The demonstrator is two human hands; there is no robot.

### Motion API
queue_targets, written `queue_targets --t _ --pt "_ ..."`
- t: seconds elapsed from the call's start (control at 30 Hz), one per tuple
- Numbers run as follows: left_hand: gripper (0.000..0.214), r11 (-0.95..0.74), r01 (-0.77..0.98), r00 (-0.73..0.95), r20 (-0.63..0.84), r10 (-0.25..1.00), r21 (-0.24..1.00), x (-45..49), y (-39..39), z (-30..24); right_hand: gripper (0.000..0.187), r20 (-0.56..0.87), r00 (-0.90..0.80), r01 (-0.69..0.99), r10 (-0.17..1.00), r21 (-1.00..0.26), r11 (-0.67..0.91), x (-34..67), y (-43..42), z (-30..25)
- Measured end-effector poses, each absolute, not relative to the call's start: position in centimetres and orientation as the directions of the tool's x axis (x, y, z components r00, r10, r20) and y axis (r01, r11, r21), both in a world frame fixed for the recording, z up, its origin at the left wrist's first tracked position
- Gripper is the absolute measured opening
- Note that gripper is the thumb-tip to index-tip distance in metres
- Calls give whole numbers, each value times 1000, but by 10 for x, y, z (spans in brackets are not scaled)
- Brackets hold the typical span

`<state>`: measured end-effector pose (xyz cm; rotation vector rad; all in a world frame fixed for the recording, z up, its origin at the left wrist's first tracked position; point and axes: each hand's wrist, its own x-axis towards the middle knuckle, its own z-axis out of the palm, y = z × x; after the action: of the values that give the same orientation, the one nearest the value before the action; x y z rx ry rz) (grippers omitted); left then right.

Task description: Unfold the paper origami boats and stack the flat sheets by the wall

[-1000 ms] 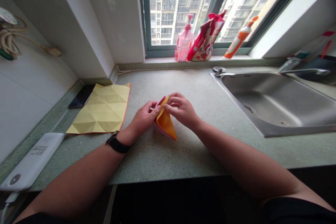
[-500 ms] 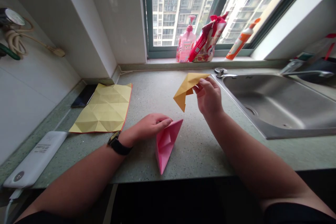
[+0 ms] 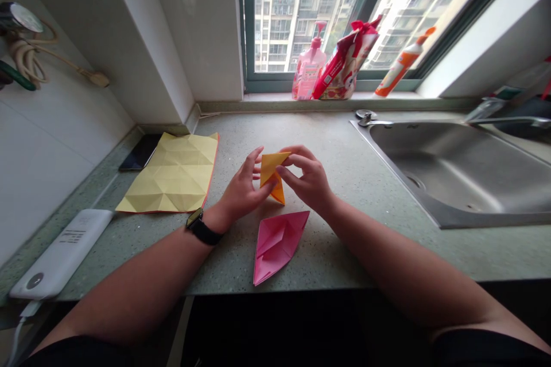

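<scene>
Back from the sink's edge came the right hand (image 3: pixel 307 178), and it met the left hand (image 3: pixel 243 186) above the speckled green counter (image 3: pixel 344 143). Beyond the fingers, I counted three things on the window sill (image 3: pixel 275 97): a pink pump bottle (image 3: pixel 309 66), a red bag (image 3: pixel 344 63) and an orange tube (image 3: pixel 402 71). Right of the fingers sat one steel sink (image 3: pixel 456 178). Left of them lay one creased yellow sheet (image 3: pixel 172 175), one phone (image 3: pixel 140 152) and one white power bank (image 3: pixel 60 252). Just below the fingertips, untouched, lay one folded pink paper (image 3: pixel 278 245). Between the hands was one folded yellow-orange paper (image 3: pixel 271 175). The right fingers (image 3: pixel 297 155) were curled closely around it, pinching its upper part, while the left thumb (image 3: pixel 267 186) pressed against it and the left fingers (image 3: pixel 253 157) stood partly open.
</scene>
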<state>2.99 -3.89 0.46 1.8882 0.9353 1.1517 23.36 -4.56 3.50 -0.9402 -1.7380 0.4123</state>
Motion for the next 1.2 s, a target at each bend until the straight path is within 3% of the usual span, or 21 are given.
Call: queue_targets --t 0.2,0.3,1.2 --pt "39 -390 199 254 337 906 899 28 -35 9 8 648 -222 410 728 -616 673 236 -37 27" --pt "30 -367 193 234 320 918 910 28 -33 10 6 661 -211 437 720 -595 675 239 -33 23" --pt "27 -403 290 197 358 913 868 29 -35 14 10 652 -32 537 757 -628 564 236 -34 19"
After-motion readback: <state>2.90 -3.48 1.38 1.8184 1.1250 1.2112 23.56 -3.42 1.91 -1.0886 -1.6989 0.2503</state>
